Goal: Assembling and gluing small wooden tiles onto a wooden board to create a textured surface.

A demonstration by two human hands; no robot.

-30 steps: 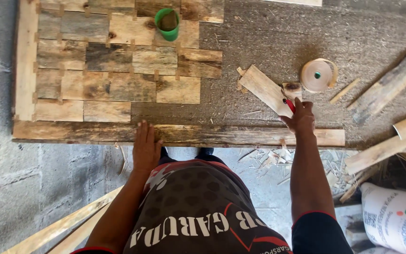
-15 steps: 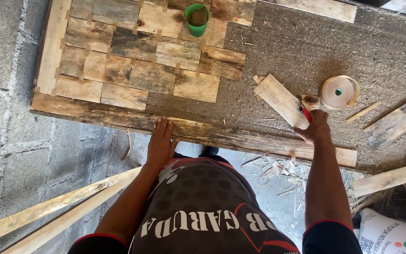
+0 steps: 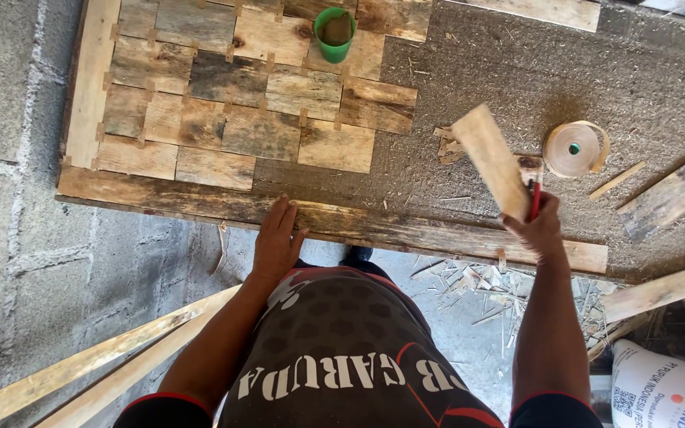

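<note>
My right hand (image 3: 543,230) is closed around the lower end of a pale, flat offcut of weathered wood (image 3: 491,161), lifting it clear of the coarse grey-brown fibre board (image 3: 517,71) so it tilts up and away from my knuckles; a thin red tool (image 3: 534,200) (I cannot tell what kind, only its handle shows) is pinched in the same grip. My left hand (image 3: 277,240) lies flat and spread, palm down, on the long rough plank (image 3: 406,230) edging the board, holding nothing, probably to steady me as I lean over. Beyond that hand spreads the patchwork of rectangular reclaimed wood tiles (image 3: 231,95), set edge to edge with small spacers between, and a green plastic cup (image 3: 333,35) stands on the far tiles. Just past my right fingers sits a roll of tan tape (image 3: 571,149), near a scatter of wood chips (image 3: 447,144). The cup's contents are too dark to read, and a white printed sack (image 3: 663,392) is cut off by the frame corner.
</note>
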